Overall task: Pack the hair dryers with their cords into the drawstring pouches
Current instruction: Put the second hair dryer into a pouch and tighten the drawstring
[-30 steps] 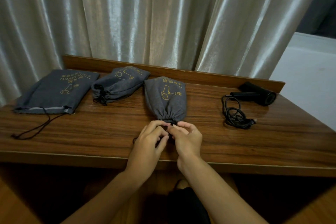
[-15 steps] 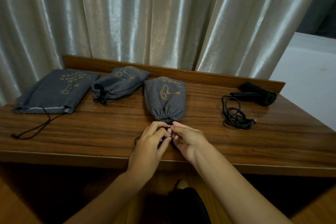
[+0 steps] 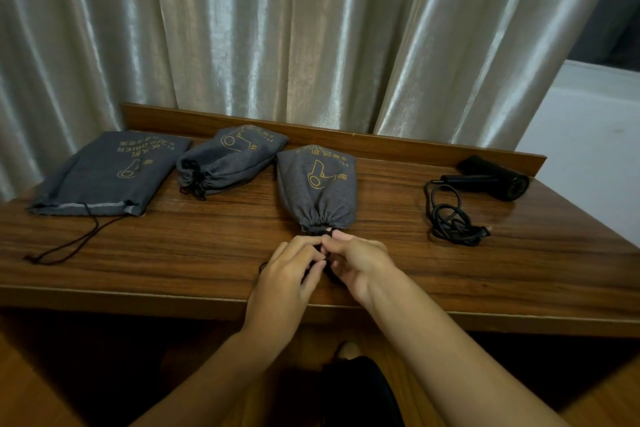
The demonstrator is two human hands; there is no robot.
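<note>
A filled grey drawstring pouch (image 3: 317,187) lies in the middle of the wooden table (image 3: 207,246), its gathered mouth toward me. My left hand (image 3: 289,274) and my right hand (image 3: 356,260) meet just below that mouth, both pinching its black drawstring (image 3: 328,231). A second filled pouch (image 3: 230,159), cinched shut, lies at the back left. A flat empty pouch (image 3: 107,173) lies at the far left with its cord trailing. A black hair dryer (image 3: 491,178) lies at the back right, its coiled cord (image 3: 450,218) beside it.
A raised wooden ledge (image 3: 381,146) runs along the table's back edge. Silvery curtains (image 3: 277,35) hang behind it. A white wall (image 3: 588,135) is at the right. The table's front edge (image 3: 138,293) is close to my wrists.
My hands stay at the pouch's mouth, working the drawstring. My right hand has turned, and its fingers now close tighter against my left hand's.
</note>
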